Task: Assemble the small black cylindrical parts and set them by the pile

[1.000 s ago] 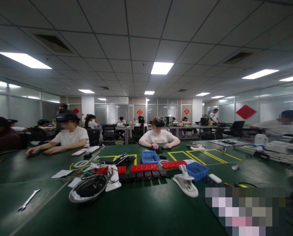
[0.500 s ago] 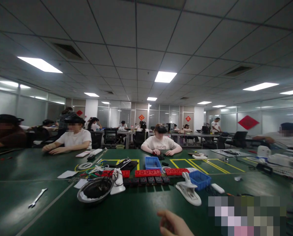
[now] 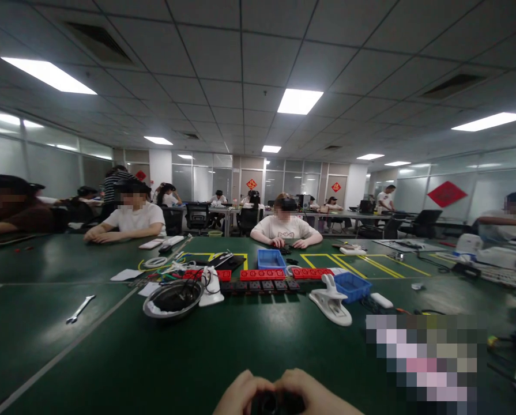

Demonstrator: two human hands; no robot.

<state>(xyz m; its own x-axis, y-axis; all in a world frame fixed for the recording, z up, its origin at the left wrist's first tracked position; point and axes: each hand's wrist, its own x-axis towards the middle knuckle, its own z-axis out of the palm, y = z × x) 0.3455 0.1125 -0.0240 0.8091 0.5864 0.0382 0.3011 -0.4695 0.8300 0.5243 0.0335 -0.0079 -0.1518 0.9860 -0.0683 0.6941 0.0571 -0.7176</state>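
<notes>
Black and small, the object [image 3: 278, 402] is gripped between 2 curled hands at the bottom edge of the view, low over the green table [image 3: 206, 357]; its shape is mostly hidden. The left hand [image 3: 243, 395] is closed around its left side, the right hand [image 3: 312, 395] around its right. A round metal bowl [image 3: 173, 298] and a white plastic clamp [image 3: 332, 300] are set well beyond.

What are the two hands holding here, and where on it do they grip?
Left hand and right hand meet around a small dark object at the bottom edge. It is too hidden to identify, and the grip point cannot be told.
</notes>
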